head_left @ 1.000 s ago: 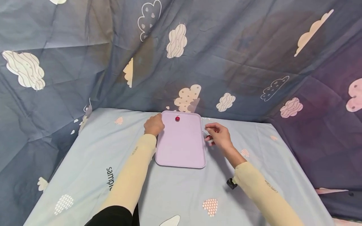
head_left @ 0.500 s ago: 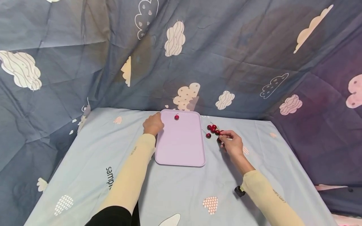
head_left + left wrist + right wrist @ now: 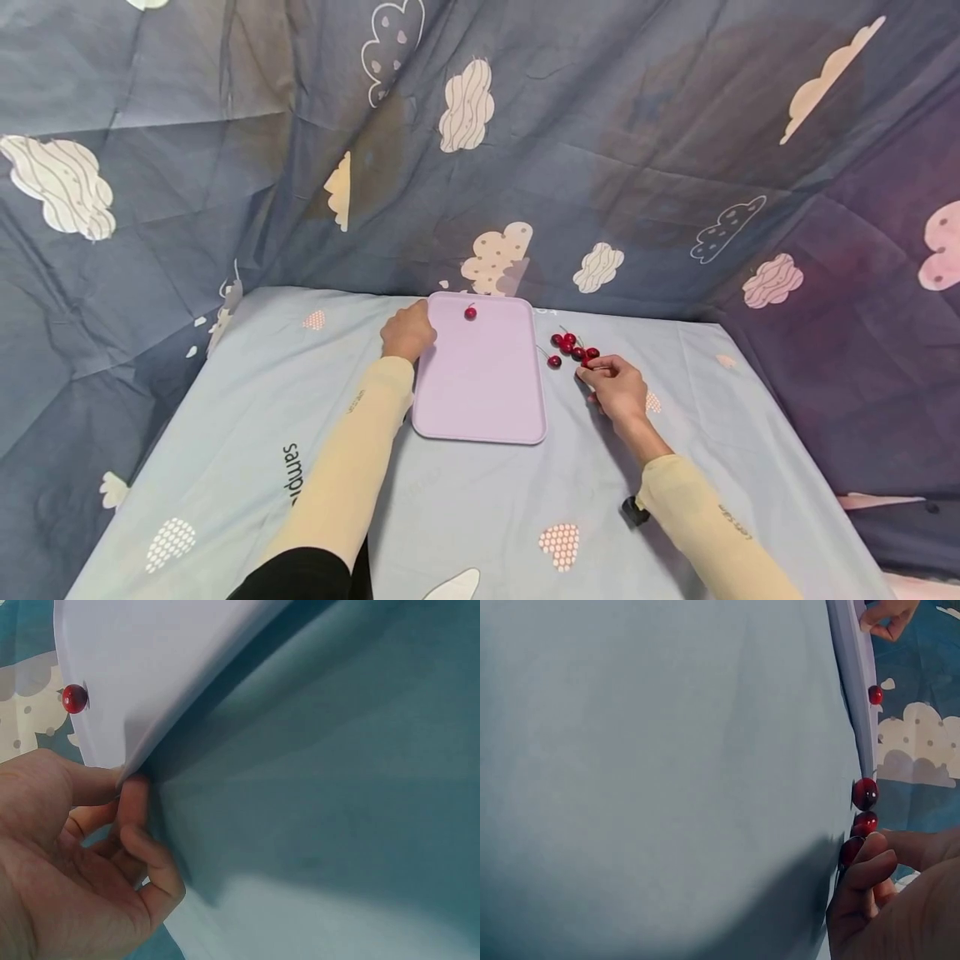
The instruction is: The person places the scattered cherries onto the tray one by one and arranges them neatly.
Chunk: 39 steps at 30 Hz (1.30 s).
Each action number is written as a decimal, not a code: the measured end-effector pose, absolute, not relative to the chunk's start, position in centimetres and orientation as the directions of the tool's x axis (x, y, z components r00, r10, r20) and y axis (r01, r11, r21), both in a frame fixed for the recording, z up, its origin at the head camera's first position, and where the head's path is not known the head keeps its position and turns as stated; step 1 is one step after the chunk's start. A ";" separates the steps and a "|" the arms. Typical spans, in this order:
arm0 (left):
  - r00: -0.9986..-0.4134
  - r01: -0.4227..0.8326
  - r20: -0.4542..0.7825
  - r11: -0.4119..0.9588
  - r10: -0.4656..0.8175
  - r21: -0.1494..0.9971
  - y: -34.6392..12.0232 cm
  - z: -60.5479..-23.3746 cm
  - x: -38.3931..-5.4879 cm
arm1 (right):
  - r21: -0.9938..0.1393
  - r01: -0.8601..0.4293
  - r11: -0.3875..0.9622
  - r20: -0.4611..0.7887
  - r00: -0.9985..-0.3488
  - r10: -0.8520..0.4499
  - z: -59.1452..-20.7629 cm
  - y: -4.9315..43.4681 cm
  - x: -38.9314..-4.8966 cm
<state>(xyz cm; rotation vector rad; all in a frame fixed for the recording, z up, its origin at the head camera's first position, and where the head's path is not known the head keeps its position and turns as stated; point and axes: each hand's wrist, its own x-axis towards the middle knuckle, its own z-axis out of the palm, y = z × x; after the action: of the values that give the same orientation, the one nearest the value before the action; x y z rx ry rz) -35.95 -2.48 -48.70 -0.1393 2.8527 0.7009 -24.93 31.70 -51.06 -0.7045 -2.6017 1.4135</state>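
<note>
A lilac tray (image 3: 480,383) lies on the blue cloth, with one red cherry (image 3: 470,313) near its far edge. My left hand (image 3: 408,332) grips the tray's left rim near the far corner; in the left wrist view, thumb and fingers (image 3: 135,796) pinch that rim. Right of the tray, several dark red cherries (image 3: 567,347) with stems lie in a cluster, and a single cherry (image 3: 554,362) sits nearer the tray. My right hand (image 3: 617,387) is at the cluster's near end, thumb and fingertips pinching a cherry (image 3: 851,852) that they partly hide.
A pale blue patterned cloth (image 3: 480,517) covers the table. Dark cloud-print fabric (image 3: 570,167) hangs behind and at the sides. A small black device (image 3: 634,511) is worn under the right wrist.
My right hand has moved right from beside the tray's edge to the near end of the cherries, uncovering most of the cluster. My left hand stays on the tray rim.
</note>
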 end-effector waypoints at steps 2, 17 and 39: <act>-0.974 -0.141 -0.221 0.883 -0.044 0.447 -2.5 -48.7 -36.0 | -0.801 0.354 0.483 -0.123 -0.887 0.446 -51.1 31.5 -25.0; -0.970 -0.153 -0.238 0.884 -0.049 0.442 -2.4 -49.2 -36.5 | -0.725 0.352 0.592 -0.094 -0.902 0.422 -51.0 30.9 -25.3; -0.969 -0.160 -0.240 0.883 -0.056 0.442 -2.2 -48.8 -36.2 | -0.687 0.142 0.713 0.200 -0.906 0.373 -50.3 28.5 -26.0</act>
<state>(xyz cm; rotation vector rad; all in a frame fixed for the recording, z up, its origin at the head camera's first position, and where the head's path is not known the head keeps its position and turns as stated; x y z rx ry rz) -36.18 -2.21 -48.82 -0.1641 2.8320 0.6920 -26.05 28.48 -50.31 -0.4022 -2.5959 1.0020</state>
